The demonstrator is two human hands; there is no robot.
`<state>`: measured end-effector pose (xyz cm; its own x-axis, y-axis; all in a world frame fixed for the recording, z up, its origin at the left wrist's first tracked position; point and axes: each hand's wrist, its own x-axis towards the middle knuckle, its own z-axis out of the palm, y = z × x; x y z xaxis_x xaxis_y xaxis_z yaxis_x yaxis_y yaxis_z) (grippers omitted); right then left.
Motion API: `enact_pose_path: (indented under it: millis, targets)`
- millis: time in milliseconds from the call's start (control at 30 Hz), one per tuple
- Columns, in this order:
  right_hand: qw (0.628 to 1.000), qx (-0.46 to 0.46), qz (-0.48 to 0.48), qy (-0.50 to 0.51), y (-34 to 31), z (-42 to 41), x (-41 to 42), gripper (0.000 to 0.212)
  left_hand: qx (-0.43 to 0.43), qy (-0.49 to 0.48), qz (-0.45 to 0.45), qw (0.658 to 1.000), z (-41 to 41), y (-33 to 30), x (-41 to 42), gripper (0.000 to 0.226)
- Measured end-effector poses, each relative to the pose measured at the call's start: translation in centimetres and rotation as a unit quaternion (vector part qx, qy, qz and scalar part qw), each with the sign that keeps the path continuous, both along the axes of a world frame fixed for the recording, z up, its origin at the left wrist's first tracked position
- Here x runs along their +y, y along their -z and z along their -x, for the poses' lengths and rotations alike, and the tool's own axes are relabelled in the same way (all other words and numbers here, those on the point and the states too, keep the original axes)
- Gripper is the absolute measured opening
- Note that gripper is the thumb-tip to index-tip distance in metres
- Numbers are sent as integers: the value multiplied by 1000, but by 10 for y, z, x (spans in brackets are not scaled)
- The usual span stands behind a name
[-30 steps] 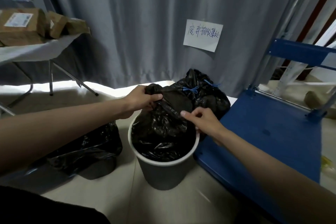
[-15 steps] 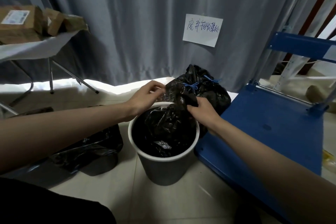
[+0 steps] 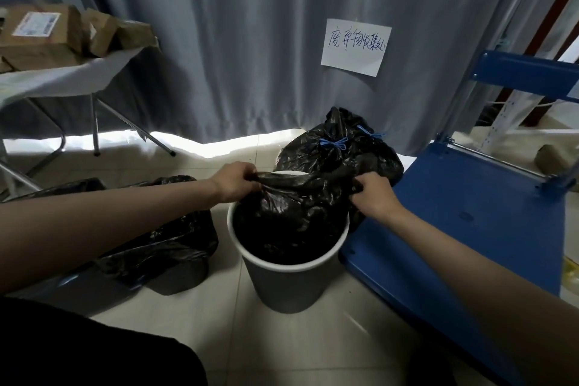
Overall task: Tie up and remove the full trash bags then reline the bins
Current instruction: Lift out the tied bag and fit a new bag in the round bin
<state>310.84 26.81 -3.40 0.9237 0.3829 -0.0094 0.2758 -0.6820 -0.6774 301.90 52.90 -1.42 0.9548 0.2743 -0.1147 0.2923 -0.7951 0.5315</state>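
Observation:
A grey round bin [image 3: 283,287] with a white rim stands on the tiled floor in front of me. A black trash bag [image 3: 294,219] sits loosely inside it, its upper edge pulled up above the rim. My left hand [image 3: 235,182] grips the bag's edge at the bin's far left. My right hand [image 3: 372,194] grips the edge at the far right. The edge is stretched between both hands. Behind the bin lies a full black bag [image 3: 344,153] tied with blue string. A second bin [image 3: 175,273] on my left is draped in black plastic.
A blue platform trolley [image 3: 463,216] stands close on the right of the bin. A folding table [image 3: 47,81] with cardboard parcels stands at the left. A grey curtain [image 3: 266,41] with a handwritten paper note [image 3: 355,47] hangs behind.
My hands have moved apart from the middle of the bin to its left and right sides, drawing the bag's edge wide between them.

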Motion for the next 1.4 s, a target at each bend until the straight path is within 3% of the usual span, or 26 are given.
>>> enact_pose_path:
  millis: [133,167,233,300,367,433,533,633,733,833,967,1133,1200,1267,1333,1400]
  targets:
    - [977,46,158,-136,5,-1,-1,24,-68,-78,2,995,2,-4,18,10]
    - [977,33,158,-140,6,0,2,38,-78,-88,2,993,2,-5,20,11]
    - [995,-48,74,-57,4,5,10,67,-93,-101,-4,991,2,-7,20,13]
    - [985,-167,-49,6,-5,16,20,61,-93,-113,0,989,0,-9,17,14]
    - [975,-194,-100,-38,-15,29,31,44,-86,-109,10,990,-3,-11,11,14]
    - [986,-110,-78,-101,-17,39,46,30,-72,-86,53,992,-5,-13,2,17]
    - [986,71,-91,-121,-9,49,62,44,-42,8,188,981,-1,-21,-15,24]
    - [985,58,-117,-109,4,44,71,32,-27,84,246,965,5,-25,-28,23]
    - [981,113,-142,-64,7,36,68,18,-96,64,207,972,2,-19,-22,5]
    - [959,195,-201,-43,10,29,62,27,-67,57,130,988,4,-14,-3,35]
    - [932,259,-252,-24,11,25,53,38,34,135,129,982,13,-9,7,58]
    - [886,350,-301,-43,15,25,54,43,-27,193,137,971,13,-7,-9,29]
    - [909,336,-244,-46,16,25,55,30,-60,201,140,968,13,-7,-16,14]
    - [958,254,-121,-53,13,23,56,21,-74,182,125,973,11,-6,-17,13]
    - [988,147,-27,-34,10,19,58,38,-81,153,95,980,8,-5,-16,14]
    - [998,56,-35,21,2,19,62,47,-94,119,66,986,6,-3,-14,15]
